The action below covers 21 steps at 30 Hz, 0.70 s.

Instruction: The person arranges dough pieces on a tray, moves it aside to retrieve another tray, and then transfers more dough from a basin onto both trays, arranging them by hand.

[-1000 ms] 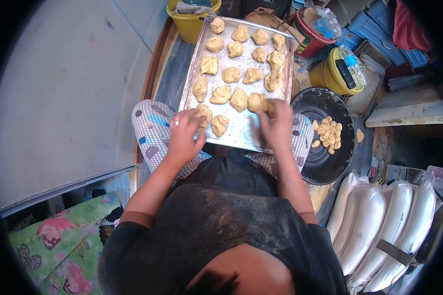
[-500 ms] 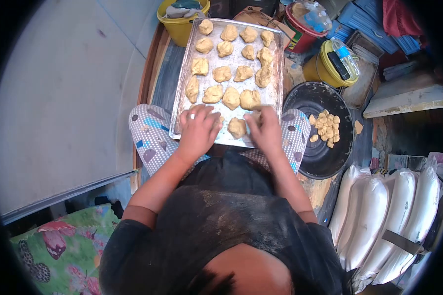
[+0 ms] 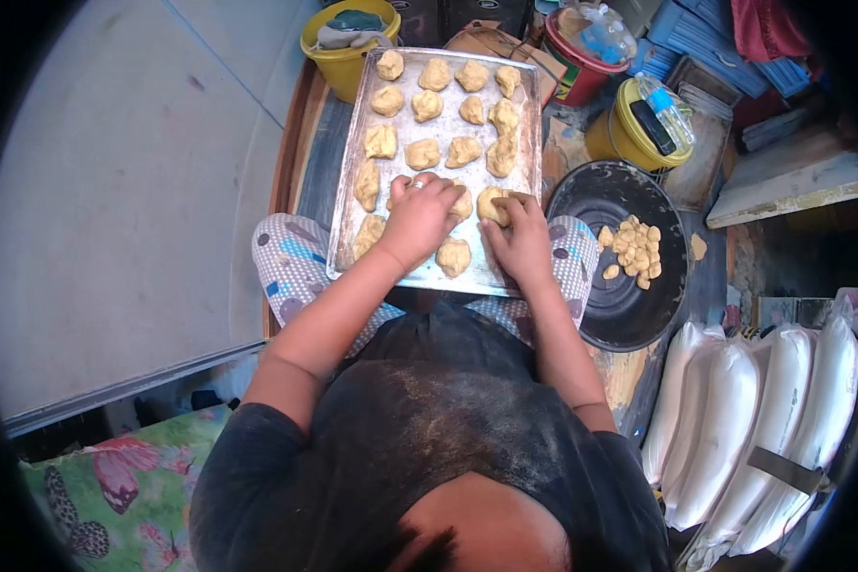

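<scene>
Clock positions refer to the centre of the shallow, rectangular, silver-coloured metal tray (image 3: 447,131), with 12 o'clock at its far edge. The tray lies across the lap, its near corners over the grey patterned trouser legs (image 3: 291,272). Irregular, pale yellow, dough-like lumps rest on it in rough rows.

Handling: we should keep the tray level on both thighs and move one lump at a time with light fingertip pressure, since soft material of this kind probably dents and sticks. We should leave bare metal around each lump; the two joined lumps (image 3: 501,135) between 2 and 3 o'clock show contact worth avoiding.

Fingers, right hand (image 3: 522,238): at 4 o'clock we have the thumb and bent fingers parted by the width of one rounded pale yellow lump (image 3: 491,203), gripping it at its side.

Fingers, left hand (image 3: 418,224): at 6 o'clock we have the fingers curved and slightly spread, tips touching a second pale yellow lump (image 3: 460,204) at 5 o'clock. The thumb is hidden, so we cannot tell whether this hand pinches.

Outside the tray, at 4 o'clock, the round black basin (image 3: 601,305) holds smaller pale yellow pieces (image 3: 637,250) in a heap.
</scene>
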Tool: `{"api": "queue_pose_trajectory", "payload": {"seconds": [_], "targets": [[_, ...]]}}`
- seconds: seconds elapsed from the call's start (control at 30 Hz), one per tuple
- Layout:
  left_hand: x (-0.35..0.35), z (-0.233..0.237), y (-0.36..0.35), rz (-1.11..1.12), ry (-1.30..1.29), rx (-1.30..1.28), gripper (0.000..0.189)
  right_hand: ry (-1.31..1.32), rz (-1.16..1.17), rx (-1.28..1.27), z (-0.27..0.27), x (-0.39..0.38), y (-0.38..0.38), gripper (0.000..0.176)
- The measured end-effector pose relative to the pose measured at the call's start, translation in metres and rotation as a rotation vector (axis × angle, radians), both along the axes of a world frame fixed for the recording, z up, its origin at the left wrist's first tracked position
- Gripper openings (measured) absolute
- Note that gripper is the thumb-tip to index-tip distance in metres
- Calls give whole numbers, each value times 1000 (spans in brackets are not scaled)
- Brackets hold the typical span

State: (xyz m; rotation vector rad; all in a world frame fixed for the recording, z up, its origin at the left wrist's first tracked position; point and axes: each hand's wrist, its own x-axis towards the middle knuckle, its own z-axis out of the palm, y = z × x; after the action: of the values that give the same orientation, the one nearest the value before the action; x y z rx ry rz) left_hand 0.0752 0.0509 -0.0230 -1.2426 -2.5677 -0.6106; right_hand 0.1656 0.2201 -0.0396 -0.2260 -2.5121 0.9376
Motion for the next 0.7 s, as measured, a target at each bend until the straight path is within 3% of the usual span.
{"api": "queue_pose_trajectory", "payload": {"seconds": [0.07,0.13,0.23,0.37,0.43,0.57,0.63,0.7], "targets": [[0,7,-5,42,16,72,35,-52,7,-8,1,-3,8,38],[-7,12,-24,227,41,32,34,-49,-21,5,9,-9,16,40],[-10,24,-42,277,-76,-147,33,-1,-72,-81,18,-35,30,44],[-22,6,-33,231,-101,-78,31,68,-84,-13,-1,-72,44,50],[-21,11,-27,238,-104,-82,29,-130,21,-24,2,-79,46,53],[-22,11,-28,259,-103,-45,28,49,-21,52,16,-65,32,51],[-39,4,-23,228,12,80,29,29,30,129,18,-69,21,48],[-52,7,-13,213,-27,66,31,-72,15,370,29,-80,1,43]]}}
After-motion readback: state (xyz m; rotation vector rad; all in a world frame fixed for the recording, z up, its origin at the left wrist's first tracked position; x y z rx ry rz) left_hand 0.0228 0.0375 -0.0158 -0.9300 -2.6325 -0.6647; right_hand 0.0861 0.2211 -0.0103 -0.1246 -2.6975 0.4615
